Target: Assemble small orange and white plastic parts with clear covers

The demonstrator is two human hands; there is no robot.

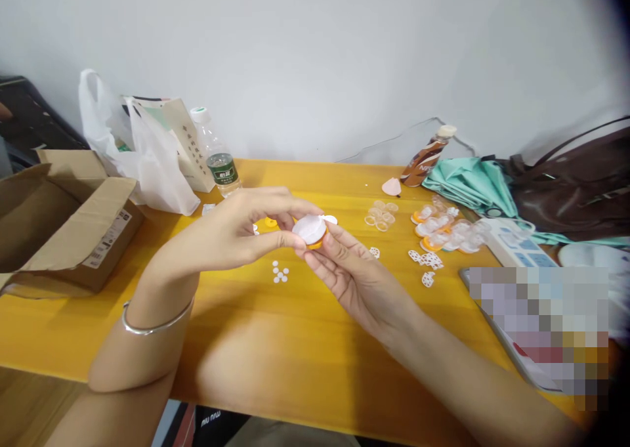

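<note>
Between the fingers (298, 205), a white-topped orange piece (310, 231), underside hidden

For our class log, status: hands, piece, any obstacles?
Left hand, right hand: both grip round white-orange piece. Held above table. Small white discs below, untouched.

- Passage, front: counter (275, 348), between white discs (280, 274) and near edge.
- Passage, rear: between water bottle (220, 165) and pink piece (392, 186).
- Obstacles, middle: left hand (253, 224), right hand (349, 270).
- Obstacle, left: cardboard box (93, 220).
- Obstacle, right: power strip (516, 247).
</note>
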